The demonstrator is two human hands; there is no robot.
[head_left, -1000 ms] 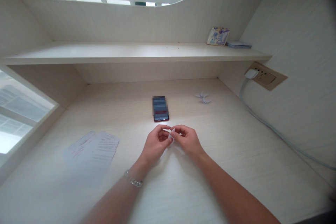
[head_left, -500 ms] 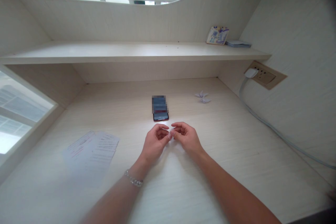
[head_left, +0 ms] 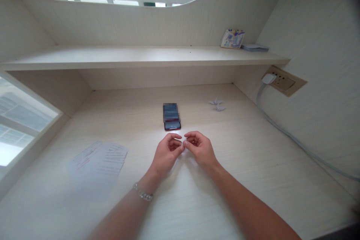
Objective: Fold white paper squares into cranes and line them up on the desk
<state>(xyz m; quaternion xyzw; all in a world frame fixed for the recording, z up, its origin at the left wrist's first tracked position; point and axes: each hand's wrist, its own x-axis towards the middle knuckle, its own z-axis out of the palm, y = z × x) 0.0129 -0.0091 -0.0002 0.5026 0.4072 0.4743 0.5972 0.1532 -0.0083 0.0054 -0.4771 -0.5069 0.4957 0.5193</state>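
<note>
My left hand [head_left: 167, 150] and my right hand [head_left: 200, 147] meet at the thumbs over the desk, both closed in a pinch. Between the fingertips is a small piece of white paper [head_left: 183, 141], mostly hidden by the fingers, so its folded shape cannot be made out. Just beyond my hands lies a phone [head_left: 172, 124] with its screen up, partly pixelated. Farther back to the right, two folded paper cranes [head_left: 216, 102] rest close together on the desk.
Sheets of paper with writing [head_left: 98, 161] lie at the left on the desk [head_left: 253, 180]. A shelf [head_left: 126, 54] spans the back, bearing a patterned packet [head_left: 233, 39] and a flat stack [head_left: 254, 47]. A cable [head_left: 284, 131] runs from the wall socket [head_left: 285, 81] along the right.
Both hands stay nearly in place, with only a slight shift of the fingers on the paper. The phone, cranes and sheets have not moved.
</note>
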